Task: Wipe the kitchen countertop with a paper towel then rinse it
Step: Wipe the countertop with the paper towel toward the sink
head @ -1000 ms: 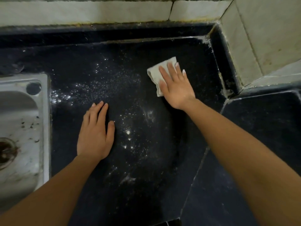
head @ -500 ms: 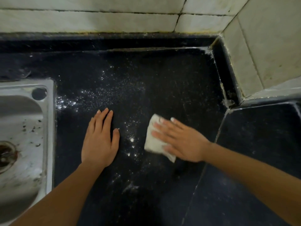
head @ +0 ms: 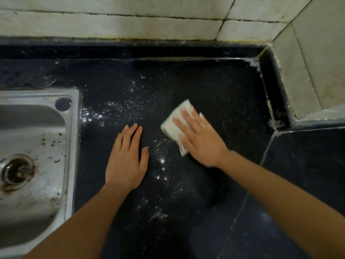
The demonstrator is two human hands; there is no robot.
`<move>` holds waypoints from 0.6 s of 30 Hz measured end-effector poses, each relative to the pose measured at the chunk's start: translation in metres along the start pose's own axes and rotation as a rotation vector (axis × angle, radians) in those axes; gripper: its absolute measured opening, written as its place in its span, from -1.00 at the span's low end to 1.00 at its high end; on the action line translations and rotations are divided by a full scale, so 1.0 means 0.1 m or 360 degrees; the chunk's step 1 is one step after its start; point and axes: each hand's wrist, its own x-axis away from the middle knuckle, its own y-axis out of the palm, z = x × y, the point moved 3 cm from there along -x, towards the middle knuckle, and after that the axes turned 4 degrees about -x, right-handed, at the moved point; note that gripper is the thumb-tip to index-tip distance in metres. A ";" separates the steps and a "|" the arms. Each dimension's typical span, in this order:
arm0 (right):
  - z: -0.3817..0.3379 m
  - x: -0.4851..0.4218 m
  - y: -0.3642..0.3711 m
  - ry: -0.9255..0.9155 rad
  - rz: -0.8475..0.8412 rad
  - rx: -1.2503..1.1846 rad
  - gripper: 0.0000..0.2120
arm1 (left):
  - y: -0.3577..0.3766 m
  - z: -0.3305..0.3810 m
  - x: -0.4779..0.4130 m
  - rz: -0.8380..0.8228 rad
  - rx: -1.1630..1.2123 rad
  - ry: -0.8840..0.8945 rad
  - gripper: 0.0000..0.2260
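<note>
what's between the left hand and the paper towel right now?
Head view: no object there, just a strip of dark countertop dusted with white powder specks between the left hand and the paper towel.

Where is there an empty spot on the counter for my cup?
The counter is bare between the paper towel and the tiled wall, and right of the right hand. It is crowded around the left hand, with white powder near the sink.
</note>
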 end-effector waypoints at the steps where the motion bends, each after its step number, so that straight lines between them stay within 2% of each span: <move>1: -0.06 0.25 0.06 -0.0097 -0.0056 0.0032 -0.49 | 0.00 0.00 0.00 0.0000 0.0002 0.0002 -0.48; 5: -0.19 0.95 0.12 -0.0441 -0.0314 0.0139 -0.50 | 0.00 0.00 0.01 -0.0003 -0.0003 -0.0006 -0.47; 8: 0.00 0.69 0.02 -0.0594 -0.0346 0.0207 -0.51 | 0.00 0.00 0.01 -0.0005 0.0012 -0.0015 -0.46; 10: 0.17 0.23 -0.08 -0.0409 -0.0243 0.0221 -0.50 | 0.00 0.00 0.00 0.0003 0.0027 -0.0008 -0.46; 15: 0.34 -0.86 -0.33 0.0456 -0.0051 -0.0124 -0.49 | 0.01 0.00 0.00 0.0032 0.0060 -0.0007 -0.47; 18: 0.13 -0.82 -0.24 0.0565 0.0005 -0.0132 -0.49 | 0.01 -0.01 0.00 0.0044 0.0089 0.0006 -0.47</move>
